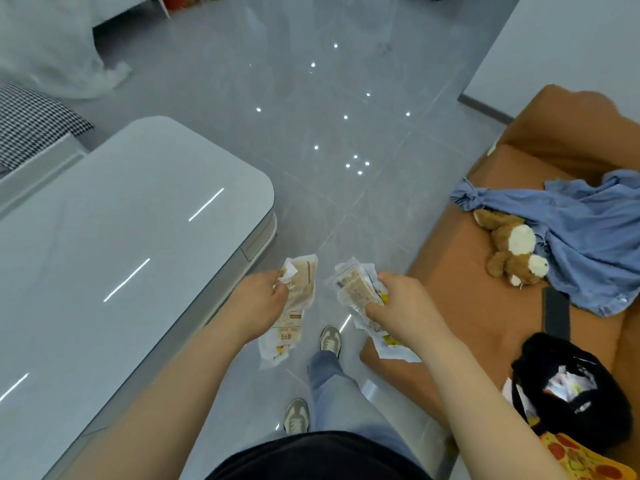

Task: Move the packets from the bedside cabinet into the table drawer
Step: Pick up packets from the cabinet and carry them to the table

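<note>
My left hand [258, 301] grips a bunch of clear packets [298, 296] with tan contents and yellow print; they hang down past my wrist. A second bunch of the same packets [355, 289] is gripped in my right hand [403, 306]. Both hands are held over the grey tiled floor, between the white glossy table [121, 237] on the left and an orange sofa [460, 278] on the right. A closed drawer front [258, 240] shows on the table's near corner, just left of my left hand. The bedside cabinet is not in view.
On the sofa lie a blue garment [585, 230], a brown plush toy [512, 247], a black cap [571, 386] and a pizza-print item [581, 462]. A houndstooth cushion [31, 123] sits far left. My feet in grey shoes [330, 339] stand on the tiles.
</note>
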Motion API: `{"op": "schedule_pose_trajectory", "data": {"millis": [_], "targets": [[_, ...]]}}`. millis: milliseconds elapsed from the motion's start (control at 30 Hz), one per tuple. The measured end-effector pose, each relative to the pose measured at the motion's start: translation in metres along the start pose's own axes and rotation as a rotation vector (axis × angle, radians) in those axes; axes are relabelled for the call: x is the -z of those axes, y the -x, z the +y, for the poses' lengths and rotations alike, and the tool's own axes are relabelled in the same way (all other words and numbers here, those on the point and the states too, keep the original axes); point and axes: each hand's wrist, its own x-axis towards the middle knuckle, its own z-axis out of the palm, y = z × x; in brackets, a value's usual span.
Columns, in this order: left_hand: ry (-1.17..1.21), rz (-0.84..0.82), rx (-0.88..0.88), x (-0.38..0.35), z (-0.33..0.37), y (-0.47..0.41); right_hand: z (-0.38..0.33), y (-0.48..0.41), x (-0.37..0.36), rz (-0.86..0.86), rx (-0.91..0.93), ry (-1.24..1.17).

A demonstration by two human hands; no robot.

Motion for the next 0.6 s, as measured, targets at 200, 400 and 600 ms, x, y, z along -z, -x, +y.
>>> {"op": "schedule_pose_trajectory", "data": {"millis": [200, 400, 600], "targets": [[-0.004, 0.032, 0.019, 0.03, 0.036, -0.074, -0.008, -0.081, 0.043, -0.002, 0.054, -0.022], [0.012, 0.076, 0.064, 0.058, 0.055, -0.133, -0.023, -0.154, 0.083, -0.039, 0.116, 0.026], [0.043, 0.09, 0.085, 0.095, 0.053, -0.196, -0.051, -0.231, 0.101, -0.074, 0.157, 0.035]]}}
